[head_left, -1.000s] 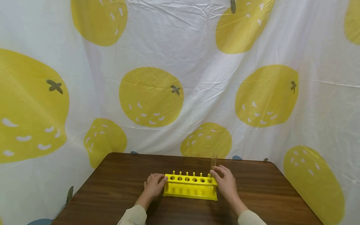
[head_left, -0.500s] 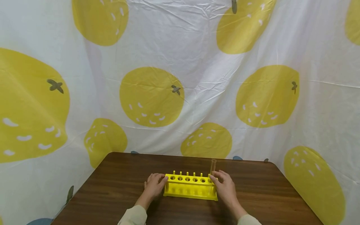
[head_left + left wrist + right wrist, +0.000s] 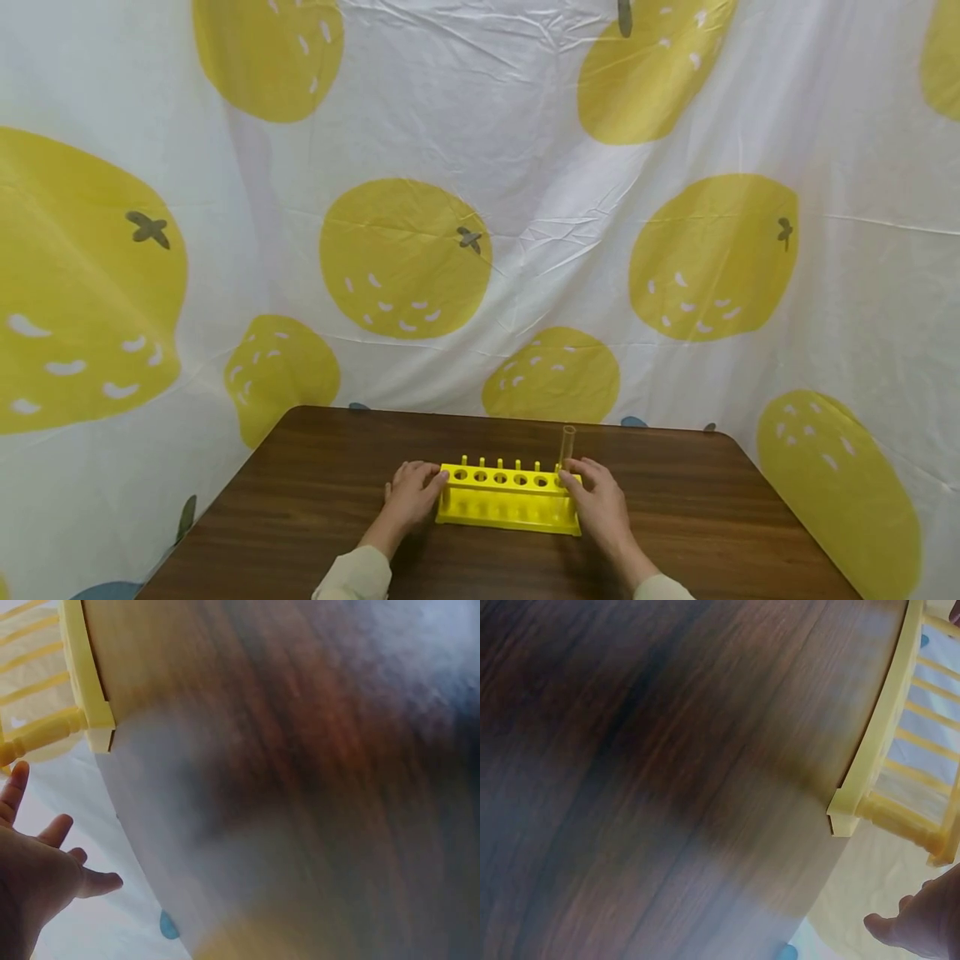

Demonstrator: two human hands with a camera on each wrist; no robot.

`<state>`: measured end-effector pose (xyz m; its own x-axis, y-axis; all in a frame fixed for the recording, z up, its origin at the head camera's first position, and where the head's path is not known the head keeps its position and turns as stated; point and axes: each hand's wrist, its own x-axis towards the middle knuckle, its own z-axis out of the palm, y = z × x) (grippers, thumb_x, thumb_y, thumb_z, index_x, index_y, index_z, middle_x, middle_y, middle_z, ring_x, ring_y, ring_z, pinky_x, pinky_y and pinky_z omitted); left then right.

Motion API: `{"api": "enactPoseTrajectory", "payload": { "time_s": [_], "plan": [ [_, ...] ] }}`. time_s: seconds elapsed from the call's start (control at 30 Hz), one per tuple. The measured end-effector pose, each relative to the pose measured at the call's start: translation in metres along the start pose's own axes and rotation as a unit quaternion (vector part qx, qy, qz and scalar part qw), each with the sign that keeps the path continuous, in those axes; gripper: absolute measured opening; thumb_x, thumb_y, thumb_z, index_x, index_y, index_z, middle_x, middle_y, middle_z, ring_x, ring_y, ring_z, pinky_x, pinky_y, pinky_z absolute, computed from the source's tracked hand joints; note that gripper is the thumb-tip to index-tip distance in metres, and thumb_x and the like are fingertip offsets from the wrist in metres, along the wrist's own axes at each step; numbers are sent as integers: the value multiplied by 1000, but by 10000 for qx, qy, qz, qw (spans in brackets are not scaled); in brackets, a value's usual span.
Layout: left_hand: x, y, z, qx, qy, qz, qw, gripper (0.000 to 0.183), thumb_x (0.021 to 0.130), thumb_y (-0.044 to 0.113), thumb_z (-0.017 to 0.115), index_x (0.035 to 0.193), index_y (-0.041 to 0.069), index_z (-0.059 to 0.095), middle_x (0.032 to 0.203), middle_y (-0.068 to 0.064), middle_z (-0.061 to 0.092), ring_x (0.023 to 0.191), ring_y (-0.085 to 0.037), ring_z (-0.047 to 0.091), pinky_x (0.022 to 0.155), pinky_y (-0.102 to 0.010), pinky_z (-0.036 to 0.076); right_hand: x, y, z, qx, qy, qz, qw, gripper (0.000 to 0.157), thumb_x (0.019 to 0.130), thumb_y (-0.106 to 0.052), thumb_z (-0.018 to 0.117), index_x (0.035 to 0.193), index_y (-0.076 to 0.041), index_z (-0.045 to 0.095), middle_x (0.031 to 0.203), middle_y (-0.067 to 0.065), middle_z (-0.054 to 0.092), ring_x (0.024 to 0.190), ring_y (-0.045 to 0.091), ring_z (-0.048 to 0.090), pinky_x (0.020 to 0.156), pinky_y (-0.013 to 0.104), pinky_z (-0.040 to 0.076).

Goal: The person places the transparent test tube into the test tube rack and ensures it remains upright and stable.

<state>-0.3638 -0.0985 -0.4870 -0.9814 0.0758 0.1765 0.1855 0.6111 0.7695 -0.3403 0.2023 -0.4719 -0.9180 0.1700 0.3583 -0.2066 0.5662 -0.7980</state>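
Note:
A yellow test tube rack [image 3: 495, 523] stands on the table, with a row of holes along its top and short pegs behind them. At its left end my left hand [image 3: 411, 493] holds the corner of the top bar between thumb and index finger; the other fingers spread loosely in the left wrist view. A clear test tube [image 3: 567, 443] stands upright at the rightmost hole, its upper part rising above the rack. My right hand [image 3: 602, 502] pinches it just above the top bar. My fingers partly cover that hole and the tube there.
The brown wooden table [image 3: 322, 458] has rounded far corners. Behind it and at both sides hangs a white cloth [image 3: 525, 167] printed with large yellow fruit. In the right wrist view the rack's base [image 3: 877, 720] sits near the far table edge.
The test tube has come down and straightened at the rightmost hole, my right hand lowering slightly with it. My left hand and the rack stay in place.

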Motion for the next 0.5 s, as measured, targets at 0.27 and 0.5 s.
{"api": "enactPoseTrajectory", "payload": {
  "time_s": [0.27,0.5],
  "plan": [
    [0,7,-6,463,-72,91,9989,40,102,38,53,120,4,65,140,-25,47,140,-49,25,107,-74,11,1,2,-6,14,30,0,10000,36,99,-26,64,126,-2,67,140,27,51,129,46,47,106,61,34],
    [2,6,-11,731,-156,-30,9972,49,102,49,47,119,8,67,137,-19,52,137,-46,31,106,-74,13,2,4,-20,-17,32,-27,10000,44,103,-33,56,131,0,62,143,27,48,132,46,43,107,61,33]
  ]
}}
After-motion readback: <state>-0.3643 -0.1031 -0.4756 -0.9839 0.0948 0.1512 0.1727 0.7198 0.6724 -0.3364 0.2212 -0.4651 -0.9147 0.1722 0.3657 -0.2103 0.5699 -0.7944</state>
